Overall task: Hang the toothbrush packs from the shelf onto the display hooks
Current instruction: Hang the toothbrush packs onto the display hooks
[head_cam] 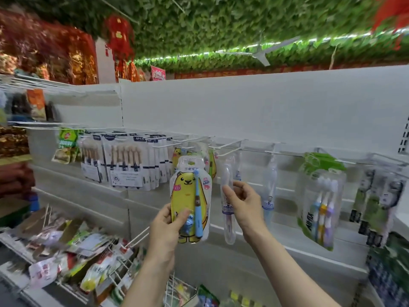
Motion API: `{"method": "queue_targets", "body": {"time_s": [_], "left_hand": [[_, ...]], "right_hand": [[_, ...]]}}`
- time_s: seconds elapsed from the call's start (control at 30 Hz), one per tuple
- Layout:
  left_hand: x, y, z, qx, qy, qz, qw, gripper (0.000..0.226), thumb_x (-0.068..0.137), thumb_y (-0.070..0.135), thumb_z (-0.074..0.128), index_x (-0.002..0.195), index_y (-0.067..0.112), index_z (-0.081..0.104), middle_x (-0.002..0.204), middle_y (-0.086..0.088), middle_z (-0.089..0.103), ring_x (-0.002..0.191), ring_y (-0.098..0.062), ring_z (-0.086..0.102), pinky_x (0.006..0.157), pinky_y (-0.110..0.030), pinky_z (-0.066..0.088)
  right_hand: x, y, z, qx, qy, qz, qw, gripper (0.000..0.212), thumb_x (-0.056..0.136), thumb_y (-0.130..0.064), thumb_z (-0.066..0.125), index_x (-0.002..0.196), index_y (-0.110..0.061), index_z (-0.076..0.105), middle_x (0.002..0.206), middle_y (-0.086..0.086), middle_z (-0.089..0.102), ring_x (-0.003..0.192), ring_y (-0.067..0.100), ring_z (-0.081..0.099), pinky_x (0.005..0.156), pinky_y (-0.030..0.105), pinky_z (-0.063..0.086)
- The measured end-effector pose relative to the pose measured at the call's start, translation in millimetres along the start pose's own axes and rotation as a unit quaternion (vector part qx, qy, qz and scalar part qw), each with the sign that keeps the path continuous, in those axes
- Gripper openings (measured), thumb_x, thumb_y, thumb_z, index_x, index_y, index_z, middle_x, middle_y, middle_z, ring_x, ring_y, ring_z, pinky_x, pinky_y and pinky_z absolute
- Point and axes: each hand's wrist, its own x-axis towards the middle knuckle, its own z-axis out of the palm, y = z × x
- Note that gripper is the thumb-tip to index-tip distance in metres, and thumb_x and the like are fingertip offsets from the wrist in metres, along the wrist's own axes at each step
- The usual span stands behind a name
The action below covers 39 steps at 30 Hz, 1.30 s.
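Note:
My left hand (168,227) grips the lower left edge of a yellow bear toothbrush pack (189,196) with a blue brush, holding it upright in front of the white display hooks (225,147). The pack's top hole is just below the hook tips. My right hand (243,202) touches a clear toothbrush case (228,196) that hangs from a hook, fingers loosely curved around its side. More yellow bear packs (177,154) hang behind the held one.
White multi-brush packs (126,162) fill the hooks to the left. A green-topped pack of several brushes (321,200) and dark packs (376,200) hang to the right. Wire racks with loose packets (73,251) sit low on the left.

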Motion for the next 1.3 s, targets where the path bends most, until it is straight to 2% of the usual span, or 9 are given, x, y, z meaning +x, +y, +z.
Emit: {"method": "queue_targets", "body": {"time_s": [0.17,0.27,0.43,0.6,0.83,1.0,1.13,1.2,1.3], "left_hand": [[45.1,-2.4,-10.0,-0.006,-0.041,-0.013,0.999,0.021,0.087,0.006,0.067,0.106,0.014,0.068,0.096,-0.005,0.078,0.089,-0.023,0.074,0.079,-0.041,0.056],[67.1,-4.5,-15.8,-0.003,-0.081,-0.032,0.996,0.022,0.087,0.008,0.068,0.108,0.012,0.067,0.098,-0.007,0.077,0.091,-0.027,0.074,0.081,-0.044,0.057],[97.5,-7.2,-26.9,-0.003,-0.122,-0.054,0.991,0.021,0.087,0.008,0.068,0.108,0.012,0.067,0.098,-0.006,0.077,0.093,-0.028,0.073,0.083,-0.047,0.057],[117.8,-6.5,-36.5,0.008,-0.159,-0.060,0.985,0.018,0.090,0.009,0.066,0.108,0.015,0.067,0.099,-0.002,0.077,0.095,-0.025,0.074,0.086,-0.045,0.057],[132.5,-14.9,-44.6,-0.001,-0.189,-0.084,0.978,0.019,0.091,0.007,0.065,0.109,0.013,0.068,0.101,-0.006,0.077,0.097,-0.028,0.073,0.090,-0.050,0.056],[138.8,-18.7,-56.1,-0.005,-0.204,-0.097,0.974,0.020,0.092,0.009,0.065,0.111,0.013,0.067,0.103,-0.006,0.077,0.098,-0.027,0.073,0.089,-0.049,0.056],[145.5,-17.5,-70.9,-0.002,-0.215,-0.097,0.972,0.019,0.092,0.010,0.064,0.111,0.014,0.067,0.103,-0.005,0.077,0.097,-0.026,0.073,0.087,-0.047,0.057],[150.0,-16.6,-79.9,-0.005,-0.218,-0.091,0.972,0.019,0.092,0.010,0.064,0.111,0.013,0.067,0.103,-0.005,0.077,0.097,-0.025,0.073,0.086,-0.045,0.057],[154.2,-15.3,-92.8,-0.007,-0.217,-0.081,0.973,0.019,0.092,0.010,0.065,0.110,0.013,0.066,0.102,-0.006,0.077,0.095,-0.025,0.073,0.083,-0.042,0.058]], "right_hand": [[21.2,3.6,22.8,-0.016,0.032,-0.010,0.999,0.026,0.088,-0.034,0.074,0.111,-0.026,0.067,0.099,0.001,0.073,0.096,0.019,0.069,0.090,0.040,0.058],[21.7,7.4,32.2,-0.030,0.059,-0.010,0.998,0.016,0.090,-0.032,0.073,0.104,-0.031,0.067,0.097,-0.002,0.073,0.093,0.015,0.069,0.083,0.028,0.058],[29.4,13.4,44.5,-0.047,0.118,0.004,0.992,0.021,0.091,-0.031,0.072,0.110,-0.023,0.067,0.097,-0.001,0.073,0.093,0.016,0.068,0.079,0.024,0.055],[45.9,17.2,55.8,-0.059,0.163,0.031,0.984,0.031,0.093,-0.030,0.069,0.119,-0.014,0.063,0.104,0.004,0.068,0.092,0.013,0.066,0.054,0.012,0.051],[68.4,31.5,56.2,-0.107,0.195,0.046,0.974,0.035,0.095,-0.031,0.067,0.125,-0.015,0.063,0.109,0.005,0.068,0.099,0.018,0.066,0.053,0.012,0.049],[73.3,33.7,56.7,-0.143,0.211,0.068,0.965,0.038,0.094,-0.034,0.068,0.126,-0.016,0.062,0.114,0.002,0.067,0.104,0.019,0.064,0.073,0.023,0.053],[50.2,24.8,79.4,-0.219,0.330,-0.002,0.918,0.038,0.091,-0.040,0.070,0.123,-0.021,0.062,0.115,-0.006,0.065,0.106,0.012,0.061,0.093,0.034,0.052],[36.8,14.4,104.6,-0.196,0.288,-0.033,0.937,0.033,0.091,-0.039,0.069,0.119,-0.021,0.065,0.110,-0.009,0.067,0.101,0.006,0.062,0.085,0.022,0.052],[25.4,-4.1,146.3,-0.081,0.115,0.025,0.990,0.029,0.092,-0.035,0.069,0.114,-0.016,0.071,0.103,-0.007,0.074,0.087,-0.006,0.067,0.068,0.009,0.050]]}}
